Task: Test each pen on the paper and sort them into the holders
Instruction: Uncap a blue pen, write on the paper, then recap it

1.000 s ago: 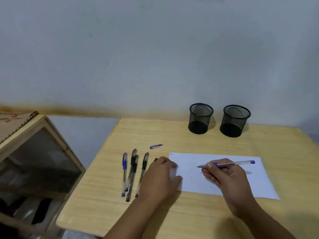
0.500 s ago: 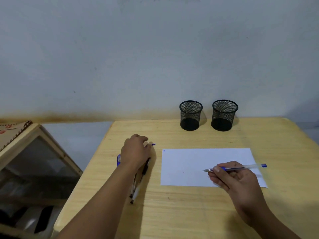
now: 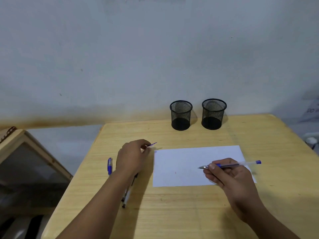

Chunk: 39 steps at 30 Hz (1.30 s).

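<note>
The right hand (image 3: 231, 176) gripped an uncapped blue pen (image 3: 231, 165) over the paper (image 3: 181, 166), while the left hand (image 3: 133, 156) pinched its blue cap (image 3: 152, 144) left of the sheet, the two mesh holders (image 3: 180, 115) standing far behind.

You see black wire-mesh holders (image 3: 180, 115) on a pale, smooth wooden table (image 3: 172, 213), matt white paper (image 3: 181, 163), a clear plastic pen (image 3: 241, 163).

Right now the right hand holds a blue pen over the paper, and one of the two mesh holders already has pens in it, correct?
Not quite. The head view shows both mesh holders empty. The rest stands: the right hand holds a blue pen over the paper.
</note>
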{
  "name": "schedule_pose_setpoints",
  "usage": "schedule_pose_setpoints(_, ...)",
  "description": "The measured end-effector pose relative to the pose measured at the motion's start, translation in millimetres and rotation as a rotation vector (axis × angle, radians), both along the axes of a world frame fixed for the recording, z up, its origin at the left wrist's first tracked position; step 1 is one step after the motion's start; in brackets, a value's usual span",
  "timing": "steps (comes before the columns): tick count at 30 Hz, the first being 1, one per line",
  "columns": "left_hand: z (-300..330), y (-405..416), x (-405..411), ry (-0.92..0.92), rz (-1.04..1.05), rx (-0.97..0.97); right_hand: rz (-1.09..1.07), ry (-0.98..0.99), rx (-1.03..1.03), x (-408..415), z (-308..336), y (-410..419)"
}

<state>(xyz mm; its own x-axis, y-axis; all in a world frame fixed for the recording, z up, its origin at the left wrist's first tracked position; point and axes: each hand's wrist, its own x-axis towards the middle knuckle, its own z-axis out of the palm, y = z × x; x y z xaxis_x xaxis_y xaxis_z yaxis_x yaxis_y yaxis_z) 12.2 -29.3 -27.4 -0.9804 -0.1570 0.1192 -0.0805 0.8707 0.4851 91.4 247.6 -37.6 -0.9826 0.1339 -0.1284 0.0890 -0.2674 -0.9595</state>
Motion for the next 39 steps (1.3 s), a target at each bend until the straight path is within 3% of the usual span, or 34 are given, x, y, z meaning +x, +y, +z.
schedule_pose_setpoints(8,16.7,52.3,55.1,0.082,-0.187,0.24,0.012,0.017,0.019,-6.0,7.9,-9.7)
schedule_pose_setpoints(39,13.9,83.7,93.4,0.012,-0.356,0.273,0.134,0.061,0.118,17.8,-1.8,-14.7)
